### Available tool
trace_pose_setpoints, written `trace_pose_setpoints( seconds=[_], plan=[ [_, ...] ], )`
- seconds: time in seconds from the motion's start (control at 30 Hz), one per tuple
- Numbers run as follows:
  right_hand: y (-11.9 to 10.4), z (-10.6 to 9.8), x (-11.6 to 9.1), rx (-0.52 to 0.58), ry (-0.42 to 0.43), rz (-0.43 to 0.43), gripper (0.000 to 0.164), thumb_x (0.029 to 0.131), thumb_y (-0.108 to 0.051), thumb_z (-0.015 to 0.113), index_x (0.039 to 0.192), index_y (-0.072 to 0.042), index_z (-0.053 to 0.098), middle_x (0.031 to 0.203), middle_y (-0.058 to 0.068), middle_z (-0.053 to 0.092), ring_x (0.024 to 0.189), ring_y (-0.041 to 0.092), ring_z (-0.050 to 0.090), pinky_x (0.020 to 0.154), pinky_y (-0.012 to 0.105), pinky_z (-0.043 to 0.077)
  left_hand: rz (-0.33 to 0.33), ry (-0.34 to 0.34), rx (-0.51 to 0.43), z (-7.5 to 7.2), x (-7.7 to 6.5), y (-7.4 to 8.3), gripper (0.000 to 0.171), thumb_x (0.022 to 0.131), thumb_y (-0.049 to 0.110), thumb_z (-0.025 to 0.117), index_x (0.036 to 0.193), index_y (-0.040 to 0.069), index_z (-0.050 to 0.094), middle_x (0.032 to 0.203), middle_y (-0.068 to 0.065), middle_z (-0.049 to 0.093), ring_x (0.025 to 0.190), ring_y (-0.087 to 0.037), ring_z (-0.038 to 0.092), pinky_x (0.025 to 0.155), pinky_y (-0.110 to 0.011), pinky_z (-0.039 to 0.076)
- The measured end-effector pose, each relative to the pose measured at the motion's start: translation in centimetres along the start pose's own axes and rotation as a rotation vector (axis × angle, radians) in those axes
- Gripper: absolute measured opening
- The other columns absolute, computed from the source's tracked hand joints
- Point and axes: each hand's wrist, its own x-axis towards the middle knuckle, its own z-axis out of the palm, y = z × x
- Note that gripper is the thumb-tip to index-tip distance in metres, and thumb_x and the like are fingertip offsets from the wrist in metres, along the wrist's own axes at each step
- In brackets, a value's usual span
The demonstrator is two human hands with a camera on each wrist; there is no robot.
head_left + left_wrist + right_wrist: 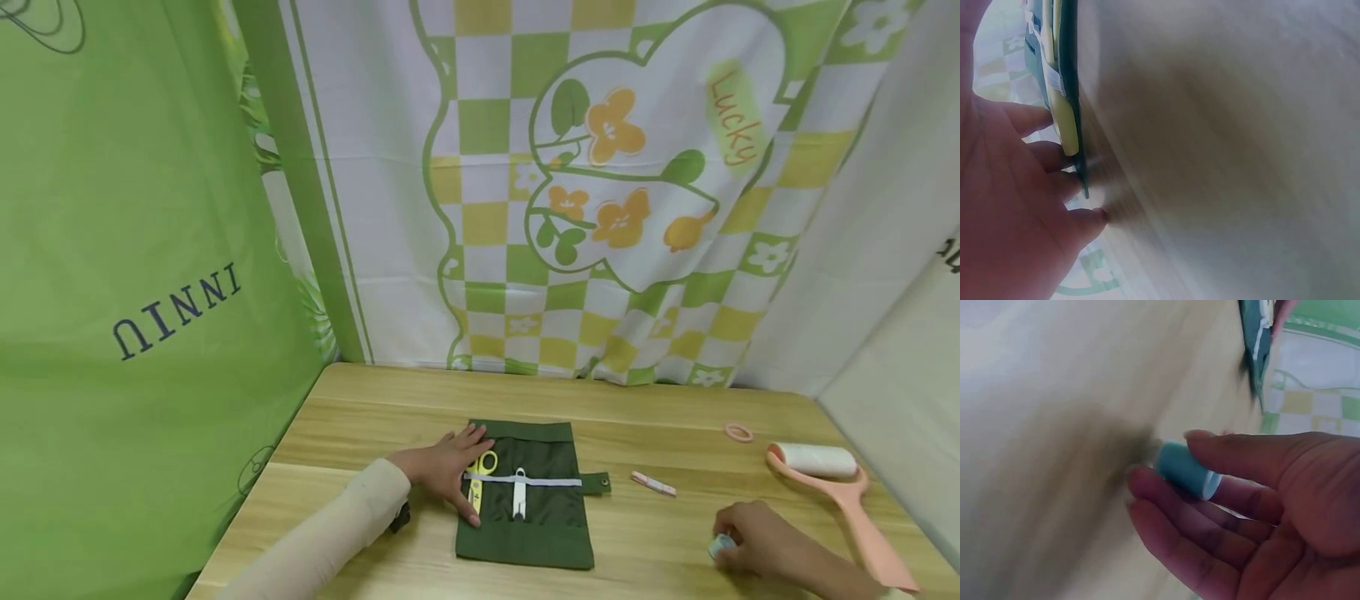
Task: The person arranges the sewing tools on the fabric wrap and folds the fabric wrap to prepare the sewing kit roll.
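Note:
A dark green fabric pouch (528,542) lies unfolded on the wooden table, with a white elastic band across it. Yellow scissors (476,492) and a small white tool with a looped end (519,496) are tucked under that band. My left hand (447,468) rests spread over the pouch's left edge, beside the scissors. The left wrist view shows its fingers (1063,184) against the pouch's edge. On the right, my right hand (757,533) pinches a small light-blue roll (1185,470) between thumb and fingers, low over the table.
A slim pink-and-white item (653,483) lies right of the pouch's snap tab (597,483). Farther back is a pink ring (738,432). A lint roller (821,460) with a pink handle lies along the right edge. Printed curtains (525,317) hang behind the table.

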Motion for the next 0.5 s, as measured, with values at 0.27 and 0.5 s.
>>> trace_pose_setpoints(
  seconds=[0.27,0.5],
  plan=[
    [-7.2,-5.1,5.8,-0.086,0.097,-0.141,0.029,0.087,-0.012,0.076,0.109,0.007,0.071,0.089,0.007,0.074,0.070,0.000,0.063,0.059,0.017,0.051,0.000,0.008,-0.005,0.1,-0.2,0.1,0.124,0.072,0.063,0.082,0.163,0.015,0.013,0.170,-0.017,-0.001,0.158,-0.036,-0.003,0.125,-0.061,0.009],
    [-14.6,-2.6,15.1,0.025,0.071,-0.315,0.018,0.091,-0.018,0.074,0.100,-0.007,0.063,0.080,-0.005,0.070,0.066,-0.001,0.061,0.058,0.018,0.050,-0.018,0.006,0.023,0.3,-0.9,-0.2,0.125,0.071,0.063,0.082,0.163,0.015,0.014,0.170,-0.016,-0.003,0.158,-0.036,-0.003,0.125,-0.061,0.009]
  ],
)
